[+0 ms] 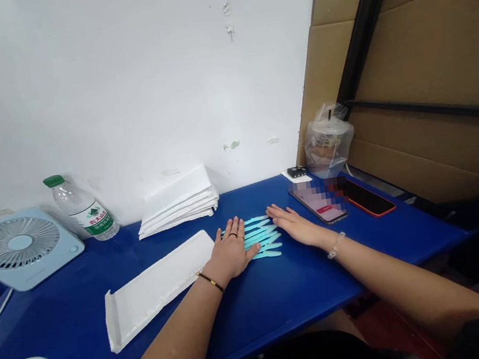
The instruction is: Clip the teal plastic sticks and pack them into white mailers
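Turquoise plastic sticks lie side by side in a row at the middle of the bench, between the two hands. The left hand is laid palm down over their left ends, fingers straight and pointing to the far side, thumb spread to the right across the near sticks; its grip is wide, closed around nothing. The right hand slants in from the right, fingers extended and close together near the sticks' far right ends, its grip likewise unclosed; whether the fingertips touch them I cannot tell. Both forearms reach in from the near edge.

Blue covers the bench. One white padded envelope lies left of the left hand, a stack of white envelopes beyond it. Farther left stand a water bottle and a pale-blue fan. Two phones lie on the right, before a bagged cup. Behind rises a scuffed white wall, with cardboard at right.
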A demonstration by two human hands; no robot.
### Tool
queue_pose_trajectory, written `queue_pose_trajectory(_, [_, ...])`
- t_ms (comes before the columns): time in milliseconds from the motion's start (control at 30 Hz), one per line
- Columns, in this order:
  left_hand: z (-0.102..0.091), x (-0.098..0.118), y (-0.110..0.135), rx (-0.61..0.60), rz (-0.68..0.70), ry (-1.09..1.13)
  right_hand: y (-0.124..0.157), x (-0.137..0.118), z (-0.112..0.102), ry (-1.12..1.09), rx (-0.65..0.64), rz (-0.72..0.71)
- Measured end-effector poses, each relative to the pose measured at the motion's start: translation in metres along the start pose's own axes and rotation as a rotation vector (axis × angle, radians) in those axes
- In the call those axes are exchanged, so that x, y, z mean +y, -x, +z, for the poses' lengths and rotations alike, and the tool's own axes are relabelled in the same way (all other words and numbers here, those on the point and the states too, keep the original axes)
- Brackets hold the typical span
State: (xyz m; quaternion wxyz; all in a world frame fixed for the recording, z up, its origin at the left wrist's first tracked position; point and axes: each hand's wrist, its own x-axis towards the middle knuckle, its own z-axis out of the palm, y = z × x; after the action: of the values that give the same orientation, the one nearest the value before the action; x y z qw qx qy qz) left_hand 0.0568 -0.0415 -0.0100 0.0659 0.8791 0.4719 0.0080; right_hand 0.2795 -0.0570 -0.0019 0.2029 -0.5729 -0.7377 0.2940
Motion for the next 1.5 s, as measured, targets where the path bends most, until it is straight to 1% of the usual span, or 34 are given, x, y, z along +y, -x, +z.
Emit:
queue_pose_trajectory(200, [0.001,0.000,-0.001,-0.013,0.006,0.013,-0.008,-0.013,0.008,0.043,-0.069,-0.076])
queue_pose_trajectory(300, [0.000,-0.003,0.000,-0.016,0.010,0.018,-0.009,-0.014,0.007,0.013,-0.093,-0.132])
queue_pose_trajectory(400, [-0.005,-0.009,0.001,-0.028,0.061,0.023,-0.005,-0.012,0.003,0.004,-0.105,-0.175])
queue_pose_trajectory(500, [-0.015,-0.010,0.004,0.004,0.116,0.010,0.001,-0.010,0.000,0.115,-0.152,-0.243])
queue_pose_trajectory(567, [-0.023,-0.006,0.007,0.046,0.136,0.001,0.005,-0.010,0.000,0.169,-0.145,-0.307])
queue_pose_trajectory(633, [-0.028,0.002,0.009,0.066,0.178,-0.011,0.010,-0.014,0.000,0.215,-0.100,-0.380])
queue_pose_trajectory(700, [-0.030,0.011,0.011,0.070,0.222,-0.034,0.014,-0.019,0.000,0.290,-0.059,-0.460])
queue_pose_trajectory(767, [-0.028,0.021,0.012,0.062,0.231,-0.064,0.018,-0.026,0.002,0.397,-0.040,-0.517])
queue_pose_trajectory(833, [-0.025,0.030,0.014,0.053,0.218,-0.094,0.021,-0.032,0.005,0.506,-0.027,-0.520])
queue_pose_trajectory(900, [-0.022,0.037,0.015,0.052,0.208,-0.119,0.022,-0.035,0.010,0.590,-0.017,-0.491])
queue_pose_trajectory(967, [-0.018,0.042,0.015,0.068,0.196,-0.136,0.022,-0.037,0.015,0.648,-0.027,-0.464])
queue_pose_trajectory(1033, [-0.015,0.044,0.017,0.096,0.171,-0.123,0.022,-0.041,0.014,0.695,-0.053,-0.427])
queue_pose_trajectory(1100, [-0.014,0.045,0.018,0.138,0.119,-0.048,0.025,-0.049,0.004,0.713,-0.054,-0.388])
queue_pose_trajectory(1167, [-0.016,0.046,0.020,0.191,0.065,0.113,0.031,-0.064,-0.017,0.658,-0.017,-0.385])
queue_pose_trajectory(1200, [-0.017,0.048,0.020,0.232,0.049,0.227,0.034,-0.073,-0.031,0.592,0.007,-0.400])
queue_pose_trajectory(1267, [-0.020,0.054,0.020,0.340,0.041,0.501,0.041,-0.095,-0.056,0.376,0.053,-0.492])
queue_pose_trajectory(1333, [-0.021,0.062,0.019,0.435,0.031,0.772,0.045,-0.116,-0.070,0.180,0.182,-0.568])
queue_pose_trajectory(1367, [-0.020,0.066,0.018,0.451,0.018,0.882,0.046,-0.125,-0.071,0.134,0.213,-0.599])
queue_pose_trajectory(1400, [-0.018,0.070,0.018,0.441,0.003,0.967,0.046,-0.131,-0.068,0.124,0.211,-0.625])
queue_pose_trajectory(1500, [-0.007,0.075,0.019,0.360,-0.040,1.083,0.043,-0.137,-0.044,0.241,0.114,-0.651])
